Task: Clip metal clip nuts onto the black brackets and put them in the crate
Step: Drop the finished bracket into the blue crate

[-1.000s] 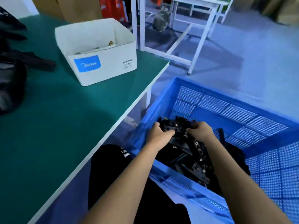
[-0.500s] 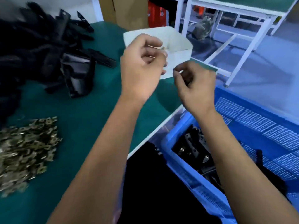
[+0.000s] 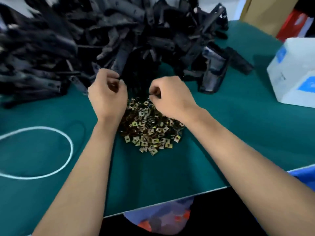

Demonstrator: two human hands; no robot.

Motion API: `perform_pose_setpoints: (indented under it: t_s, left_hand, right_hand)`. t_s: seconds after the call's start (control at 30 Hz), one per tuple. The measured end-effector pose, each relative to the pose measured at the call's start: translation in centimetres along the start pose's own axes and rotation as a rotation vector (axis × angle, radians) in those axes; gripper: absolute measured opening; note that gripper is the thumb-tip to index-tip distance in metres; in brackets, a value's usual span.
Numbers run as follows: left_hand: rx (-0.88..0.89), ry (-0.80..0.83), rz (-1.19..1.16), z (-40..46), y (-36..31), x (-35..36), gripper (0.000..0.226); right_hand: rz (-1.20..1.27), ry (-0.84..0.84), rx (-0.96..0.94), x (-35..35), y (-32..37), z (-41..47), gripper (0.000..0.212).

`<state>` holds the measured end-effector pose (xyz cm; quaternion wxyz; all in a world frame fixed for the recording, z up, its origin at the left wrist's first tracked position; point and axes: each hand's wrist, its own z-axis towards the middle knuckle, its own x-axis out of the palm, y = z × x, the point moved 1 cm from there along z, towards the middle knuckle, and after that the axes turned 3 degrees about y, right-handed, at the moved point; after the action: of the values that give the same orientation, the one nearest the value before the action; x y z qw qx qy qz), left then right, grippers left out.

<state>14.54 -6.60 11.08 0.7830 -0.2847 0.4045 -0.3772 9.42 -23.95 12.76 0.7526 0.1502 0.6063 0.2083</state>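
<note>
Left hand (image 3: 107,96) curled at the near edge of the black brackets (image 3: 102,36) heap, fingertips touching one bracket; actual grip unclear. Right hand (image 3: 168,97) curled over the far end of the clip nuts (image 3: 150,130) pile, fingertips pinched together; held nut not discernible. Both piles on green table (image 3: 221,142). Crate (image 3: 305,176) corner at right edge. White box (image 3: 293,74) far right, white loop (image 3: 68,145) left.
</note>
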Motion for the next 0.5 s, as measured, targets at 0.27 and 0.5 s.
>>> perform_pose_setpoints:
  t_s: [0.27, 0.5]
  left_hand:
    - [-0.138, 0.083, -0.047, 0.6, 2.1, 1.3, 0.010]
    - [-0.221, 0.202, -0.103, 1.0, 2.4, 1.7, 0.012]
  right_hand:
    - [-0.002, -0.077, 0.255, 3.9, 2.8, 5.6, 0.053]
    - [0.169, -0.042, 0.412, 2.0, 1.3, 7.1, 0.028]
